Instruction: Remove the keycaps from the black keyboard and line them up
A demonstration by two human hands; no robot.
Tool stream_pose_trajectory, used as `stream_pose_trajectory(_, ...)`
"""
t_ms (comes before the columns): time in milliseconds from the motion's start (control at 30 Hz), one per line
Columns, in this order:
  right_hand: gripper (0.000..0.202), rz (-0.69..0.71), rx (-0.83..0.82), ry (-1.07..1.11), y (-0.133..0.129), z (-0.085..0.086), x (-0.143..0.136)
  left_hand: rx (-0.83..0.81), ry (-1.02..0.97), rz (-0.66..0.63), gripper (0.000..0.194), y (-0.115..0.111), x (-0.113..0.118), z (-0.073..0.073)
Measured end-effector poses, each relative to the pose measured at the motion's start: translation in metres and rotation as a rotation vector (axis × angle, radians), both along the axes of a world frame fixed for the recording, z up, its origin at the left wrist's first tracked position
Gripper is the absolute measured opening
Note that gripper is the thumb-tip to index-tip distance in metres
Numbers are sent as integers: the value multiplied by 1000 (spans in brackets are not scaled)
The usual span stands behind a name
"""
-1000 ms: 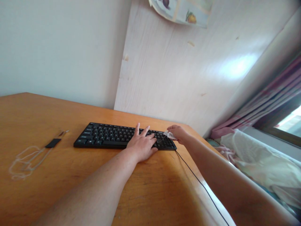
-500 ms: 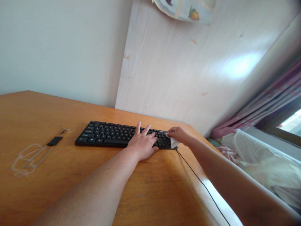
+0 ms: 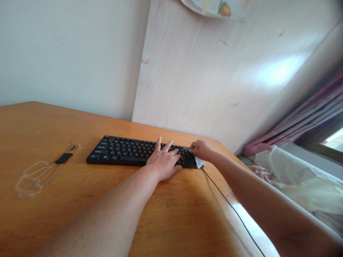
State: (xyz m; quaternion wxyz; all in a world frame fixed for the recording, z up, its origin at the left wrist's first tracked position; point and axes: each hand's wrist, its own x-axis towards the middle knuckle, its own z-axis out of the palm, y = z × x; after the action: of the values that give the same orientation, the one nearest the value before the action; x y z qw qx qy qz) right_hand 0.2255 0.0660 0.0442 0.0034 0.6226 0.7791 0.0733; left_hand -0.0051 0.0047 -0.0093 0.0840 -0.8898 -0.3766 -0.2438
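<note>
A black keyboard [image 3: 125, 150] lies on the wooden table. My left hand [image 3: 163, 162] rests on its right-middle part with the fingers spread, covering some keys. At the keyboard's right end, my right hand [image 3: 201, 150] pinches a white tissue [image 3: 199, 163] against the number keys. Part of the tissue hangs down over the front right corner. A thin black cable [image 3: 227, 202] runs from that corner towards the lower right.
On the left of the table [image 3: 88, 207] lies a coiled white cord [image 3: 32, 184] with a black band [image 3: 63, 158]. A pale board [image 3: 182, 89] stands behind the table. Beyond the right edge is bedding [image 3: 297, 178], below a pink curtain [image 3: 300, 117].
The view has shifted slightly. My left hand stays spread on the keyboard, and my right hand keeps the tissue at the right end, its fingers only slightly differently placed.
</note>
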Motion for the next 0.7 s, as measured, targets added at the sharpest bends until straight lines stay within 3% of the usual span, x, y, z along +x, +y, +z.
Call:
stream_pose_trajectory(333,31,73,-47,-256,-20,10,-5,21,11,1,48,0,0,1)
stream_pose_trajectory(700,30,56,-84,-240,-41,6,1,8,5,0,48,0,1,1)
